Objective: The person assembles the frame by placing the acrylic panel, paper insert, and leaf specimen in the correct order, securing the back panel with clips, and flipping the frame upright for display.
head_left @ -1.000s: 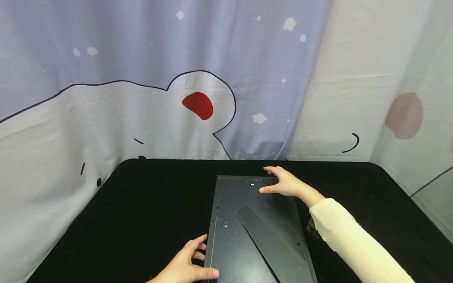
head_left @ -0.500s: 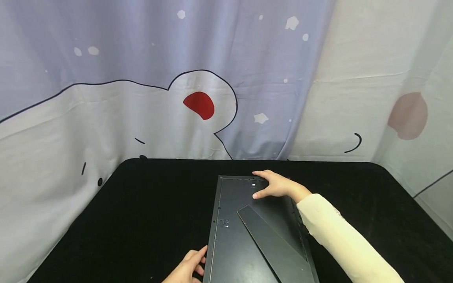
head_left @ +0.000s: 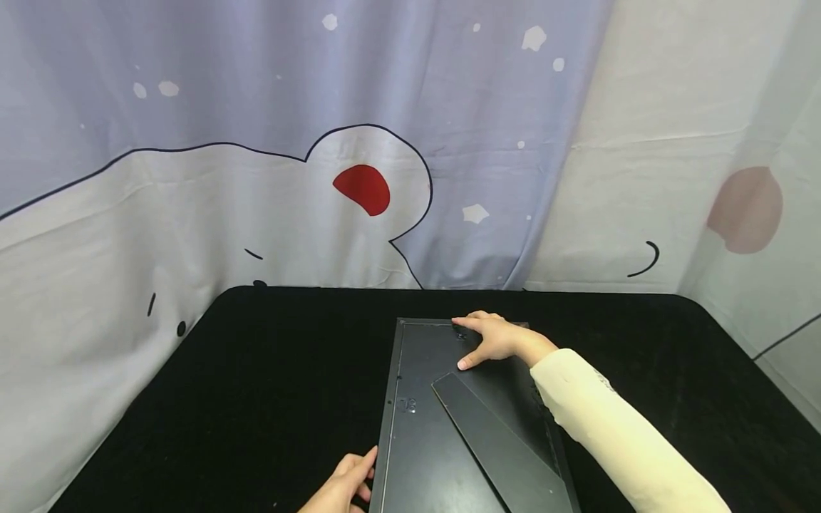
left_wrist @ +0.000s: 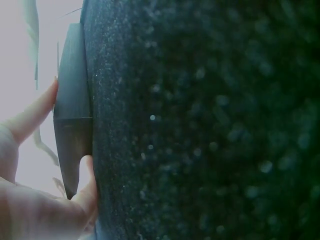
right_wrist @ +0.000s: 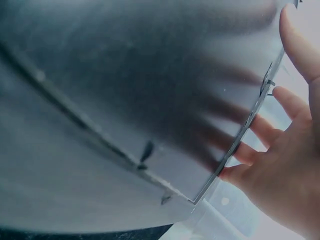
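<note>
A dark picture frame (head_left: 410,456) lies back side up, its slanting support leg (head_left: 500,442) flat against the back panel. My left hand (head_left: 343,484) holds the frame's left edge near the bottom. In the left wrist view its digits pinch around the frame's near corner (left_wrist: 73,125), one on the upper edge, one low by the cloth. My right hand (head_left: 497,342) spreads over the far end, thumb out over the panel. The right wrist view has its fingertips (right_wrist: 282,95) along the frame's border, one right by a small metal tab (right_wrist: 270,83); the panel mirrors the fingers.
Black cloth covers the table (head_left: 256,385) around the frame. Behind it hangs a lilac and white curtain (head_left: 276,214) with a cartoon print. Another bent tab (right_wrist: 146,151) stands along the frame's border. A clear hook-like fitting (head_left: 406,405) sits on the panel's left.
My right hand has moved left and slightly nearer along the frame's far end, up to the hanger tab. My left hand has slid down the edge, its thumb no longer showing on the panel.
</note>
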The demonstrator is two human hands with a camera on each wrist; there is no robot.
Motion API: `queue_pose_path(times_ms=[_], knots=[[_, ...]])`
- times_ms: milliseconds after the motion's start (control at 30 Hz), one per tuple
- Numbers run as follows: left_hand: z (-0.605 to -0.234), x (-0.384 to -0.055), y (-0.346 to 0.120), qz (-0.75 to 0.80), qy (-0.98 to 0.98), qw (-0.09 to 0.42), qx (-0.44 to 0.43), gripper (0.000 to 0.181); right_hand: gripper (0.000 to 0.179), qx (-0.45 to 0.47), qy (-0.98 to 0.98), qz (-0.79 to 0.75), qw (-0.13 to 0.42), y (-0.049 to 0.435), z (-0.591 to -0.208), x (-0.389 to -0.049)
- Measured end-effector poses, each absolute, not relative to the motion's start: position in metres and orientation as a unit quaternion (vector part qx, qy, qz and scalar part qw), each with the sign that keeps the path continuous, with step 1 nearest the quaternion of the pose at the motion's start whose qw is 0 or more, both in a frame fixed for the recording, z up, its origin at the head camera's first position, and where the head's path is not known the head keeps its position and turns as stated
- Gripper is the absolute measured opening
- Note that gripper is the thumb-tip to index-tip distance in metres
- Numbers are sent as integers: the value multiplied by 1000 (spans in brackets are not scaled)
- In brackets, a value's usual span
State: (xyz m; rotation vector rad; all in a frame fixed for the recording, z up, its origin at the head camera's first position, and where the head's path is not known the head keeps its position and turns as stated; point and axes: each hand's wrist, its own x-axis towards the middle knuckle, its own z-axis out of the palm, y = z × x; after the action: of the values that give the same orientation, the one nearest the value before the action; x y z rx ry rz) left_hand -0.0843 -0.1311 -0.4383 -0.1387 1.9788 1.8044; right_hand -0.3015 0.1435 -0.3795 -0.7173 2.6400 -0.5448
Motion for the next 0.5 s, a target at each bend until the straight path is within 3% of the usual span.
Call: queue_pose_path(times_ms=[500], knots=[[-437,-84,-129,657,714,233,-74,46,88,-253,939,-175,153,137,-380,-296]])
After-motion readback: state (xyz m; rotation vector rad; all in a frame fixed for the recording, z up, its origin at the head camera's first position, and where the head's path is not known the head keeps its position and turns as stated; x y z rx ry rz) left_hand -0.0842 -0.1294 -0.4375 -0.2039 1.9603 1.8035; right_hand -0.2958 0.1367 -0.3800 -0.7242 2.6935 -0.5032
